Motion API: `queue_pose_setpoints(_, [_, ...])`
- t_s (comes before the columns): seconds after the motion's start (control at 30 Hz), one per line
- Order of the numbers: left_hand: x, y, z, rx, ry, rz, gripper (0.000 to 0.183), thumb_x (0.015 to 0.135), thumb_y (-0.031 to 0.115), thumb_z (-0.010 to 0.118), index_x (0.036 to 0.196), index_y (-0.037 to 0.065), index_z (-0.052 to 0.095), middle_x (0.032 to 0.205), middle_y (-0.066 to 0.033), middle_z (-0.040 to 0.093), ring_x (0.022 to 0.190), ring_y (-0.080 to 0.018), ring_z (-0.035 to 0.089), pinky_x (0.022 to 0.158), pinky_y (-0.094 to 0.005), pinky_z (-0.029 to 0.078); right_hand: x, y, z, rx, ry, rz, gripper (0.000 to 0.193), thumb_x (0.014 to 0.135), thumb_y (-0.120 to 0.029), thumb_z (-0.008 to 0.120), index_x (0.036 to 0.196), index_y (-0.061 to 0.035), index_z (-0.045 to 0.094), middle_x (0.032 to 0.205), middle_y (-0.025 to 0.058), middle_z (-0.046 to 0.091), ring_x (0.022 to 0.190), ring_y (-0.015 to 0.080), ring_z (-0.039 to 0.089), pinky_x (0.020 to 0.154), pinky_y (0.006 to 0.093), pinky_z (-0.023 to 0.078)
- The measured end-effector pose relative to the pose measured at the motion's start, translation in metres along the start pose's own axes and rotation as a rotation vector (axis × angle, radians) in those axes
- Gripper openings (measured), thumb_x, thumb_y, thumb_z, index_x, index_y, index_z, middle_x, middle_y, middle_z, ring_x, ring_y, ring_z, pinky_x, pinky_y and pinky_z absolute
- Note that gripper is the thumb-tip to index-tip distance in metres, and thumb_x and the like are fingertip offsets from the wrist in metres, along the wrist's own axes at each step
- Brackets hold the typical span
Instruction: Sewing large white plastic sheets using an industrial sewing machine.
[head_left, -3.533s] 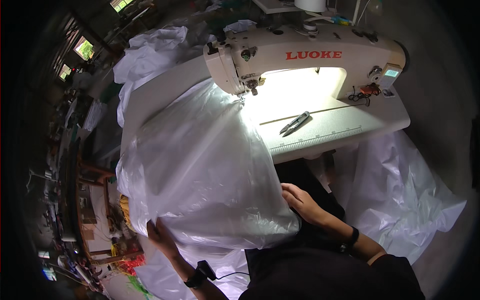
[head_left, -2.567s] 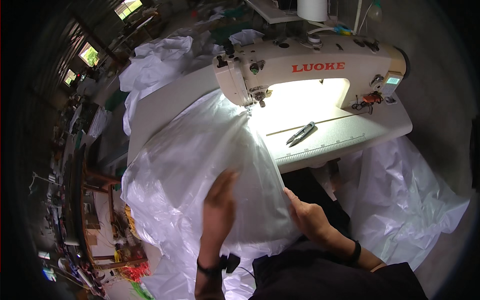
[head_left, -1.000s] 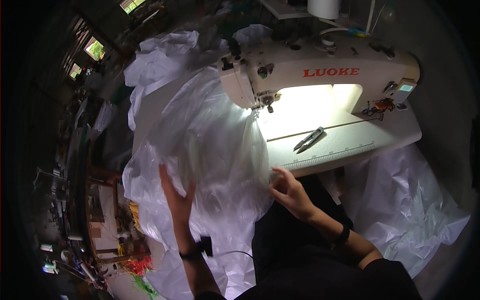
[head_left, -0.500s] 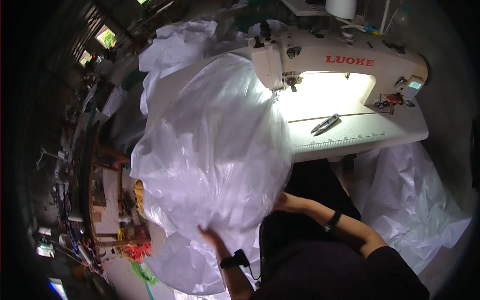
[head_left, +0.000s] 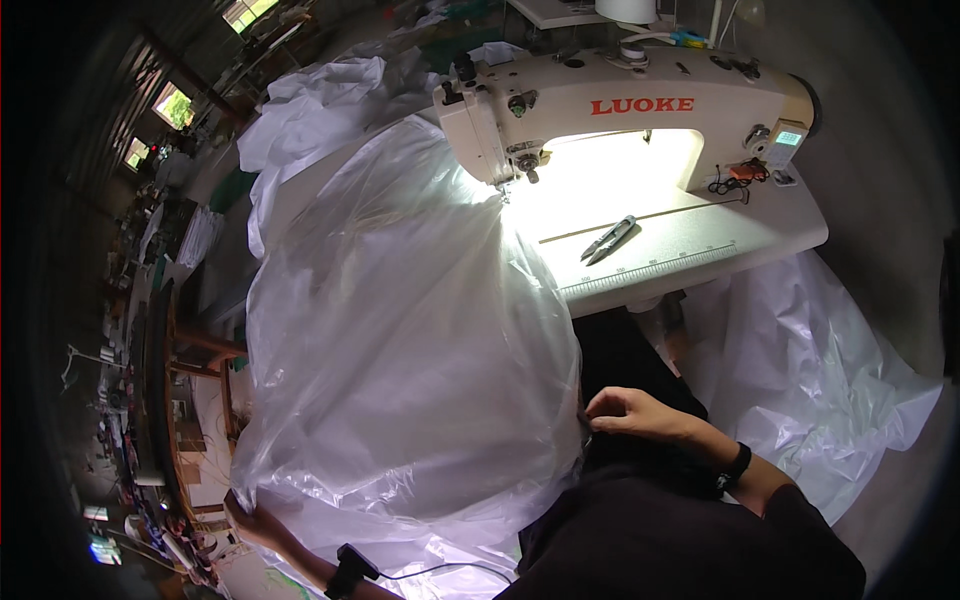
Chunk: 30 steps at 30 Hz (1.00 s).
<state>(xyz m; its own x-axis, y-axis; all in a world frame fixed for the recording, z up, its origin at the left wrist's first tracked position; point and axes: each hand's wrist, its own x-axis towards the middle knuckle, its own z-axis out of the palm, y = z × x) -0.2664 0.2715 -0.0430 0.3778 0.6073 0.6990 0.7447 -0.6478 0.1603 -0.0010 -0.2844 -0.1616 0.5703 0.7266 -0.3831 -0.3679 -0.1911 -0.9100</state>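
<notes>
A large translucent white plastic sheet (head_left: 410, 330) spreads from the needle area of a white sewing machine (head_left: 640, 95) toward my body. My left hand (head_left: 252, 522) is closed on the sheet's lower left edge, with part of the fingers hidden by the plastic. At the sheet's right edge, my right hand (head_left: 632, 413) is closed in a pinch, thumb and forefinger together on the plastic. The sheet's far corner lies under the machine's needle and presser foot (head_left: 505, 190), where a lamp glows brightly.
Grey thread snips (head_left: 610, 240) lie on the lit machine bed. More white plastic (head_left: 800, 370) hangs down at the right, and a crumpled white heap (head_left: 320, 110) lies behind at the left. A wooden frame (head_left: 185, 400) stands at the left.
My left hand has moved left and toward me, pulling the sheet wider and flatter. My right hand has shifted slightly right at the sheet's edge. The view has shifted a little.
</notes>
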Motion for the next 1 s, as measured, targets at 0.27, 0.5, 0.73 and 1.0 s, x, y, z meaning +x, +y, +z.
queue_pose_setpoints(0.27, [0.004, 0.001, -0.029, -0.022, 0.019, 0.031, 0.025, 0.086, 0.007, 0.061, 0.109, -0.002, 0.063, 0.104, -0.0186, 0.068, 0.094, -0.0362, 0.066, 0.081, -0.0422, 0.051, 0.001, -0.056, 0.048, -0.912, 0.028, -0.374, 0.035, 0.086, -0.038, 0.065, 0.075, -0.0056, 0.058, 0.074, 0.0098, 0.064, 0.07, 0.032, 0.064, 0.061, 0.0419, 0.049])
queue_pose_setpoints(0.5, [0.005, 0.014, -0.048, -0.061, -0.076, -0.005, 0.024, 0.086, 0.005, 0.06, 0.109, -0.002, 0.064, 0.1, -0.0192, 0.068, 0.09, -0.0348, 0.067, 0.08, -0.04, 0.051, -0.016, -0.064, 0.041, -1.123, 0.269, -0.207, 0.024, 0.087, -0.03, 0.065, 0.08, -0.0074, 0.061, 0.075, 0.0093, 0.065, 0.072, 0.0302, 0.066, 0.062, 0.04, 0.052])
queue_pose_setpoints(0.73, [0.015, 0.025, -0.081, -0.103, 0.067, 0.197, 0.023, 0.086, 0.001, 0.062, 0.108, -0.002, 0.063, 0.101, -0.0162, 0.068, 0.091, -0.0301, 0.066, 0.081, -0.0375, 0.051, -0.004, -0.065, 0.052, -0.72, 0.007, -0.247, 0.027, 0.087, -0.032, 0.066, 0.085, -0.0057, 0.062, 0.082, 0.011, 0.066, 0.07, 0.0313, 0.065, 0.064, 0.0416, 0.051])
queue_pose_setpoints(1.0, [0.015, 0.032, -0.09, -0.052, 0.035, 0.113, 0.026, 0.085, 0.002, 0.065, 0.111, -0.002, 0.065, 0.104, -0.0164, 0.07, 0.092, -0.0273, 0.068, 0.082, -0.0356, 0.052, -0.021, -0.093, 0.073, -0.505, -0.326, -0.78, 0.022, 0.082, -0.012, 0.066, 0.104, -0.013, 0.068, 0.095, 0.0052, 0.063, 0.082, 0.0233, 0.064, 0.066, 0.0339, 0.053])
